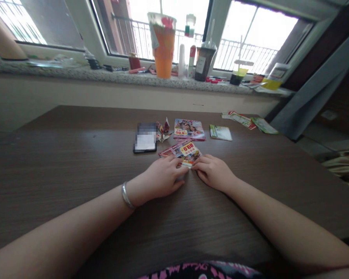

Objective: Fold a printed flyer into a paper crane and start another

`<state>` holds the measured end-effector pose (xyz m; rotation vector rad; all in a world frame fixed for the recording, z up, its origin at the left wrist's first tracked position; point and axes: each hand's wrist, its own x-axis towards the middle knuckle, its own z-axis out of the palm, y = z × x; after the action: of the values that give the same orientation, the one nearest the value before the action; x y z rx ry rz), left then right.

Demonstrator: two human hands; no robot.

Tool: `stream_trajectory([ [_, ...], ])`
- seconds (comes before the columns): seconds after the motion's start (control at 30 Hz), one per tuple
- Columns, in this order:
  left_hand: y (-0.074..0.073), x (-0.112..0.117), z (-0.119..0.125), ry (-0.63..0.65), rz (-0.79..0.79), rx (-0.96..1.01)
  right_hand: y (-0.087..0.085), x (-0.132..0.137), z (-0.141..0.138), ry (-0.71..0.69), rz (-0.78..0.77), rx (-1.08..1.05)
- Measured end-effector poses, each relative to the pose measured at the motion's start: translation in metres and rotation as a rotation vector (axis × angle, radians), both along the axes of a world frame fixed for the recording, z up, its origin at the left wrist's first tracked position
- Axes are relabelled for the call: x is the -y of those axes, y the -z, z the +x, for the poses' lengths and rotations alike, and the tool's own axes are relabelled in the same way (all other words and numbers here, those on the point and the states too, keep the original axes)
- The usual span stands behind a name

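Note:
A colourful printed flyer [184,152] with a yellow price tag lies on the dark wooden table [75,162] in front of me. My left hand [159,177], with a silver bracelet on its wrist, presses its fingertips on the flyer's near edge. My right hand [213,171] pinches the same edge from the right, fingers curled. The two hands almost touch each other over the paper.
Behind the flyer lie a phone [145,137], a folded paper crane [163,131], another flyer [189,129], a green leaflet [220,132] and more leaflets [240,119] at the far right. The stone windowsill [104,75] holds an orange cup [163,46], a dark drink cup [204,62] and bottles.

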<state>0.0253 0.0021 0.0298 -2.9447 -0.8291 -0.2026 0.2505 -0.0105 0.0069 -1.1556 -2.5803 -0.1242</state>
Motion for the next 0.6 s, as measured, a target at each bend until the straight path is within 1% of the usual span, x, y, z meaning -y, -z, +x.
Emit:
stream_trajectory([
  [0.13,-0.0008,0.0001,-0.0011,-0.005,0.007,-0.012,0.0000,-0.0005,0.0009,-0.009,0.001,0.021],
  [0.4,0.0025,-0.0009,-0.0018,0.000,0.019,0.008,-0.0008,-0.0008,0.0010,-0.061,0.009,0.033],
  [0.6,0.0015,0.0006,-0.0024,-0.012,0.038,0.009,-0.0034,-0.0009,-0.0002,-0.060,0.010,0.081],
])
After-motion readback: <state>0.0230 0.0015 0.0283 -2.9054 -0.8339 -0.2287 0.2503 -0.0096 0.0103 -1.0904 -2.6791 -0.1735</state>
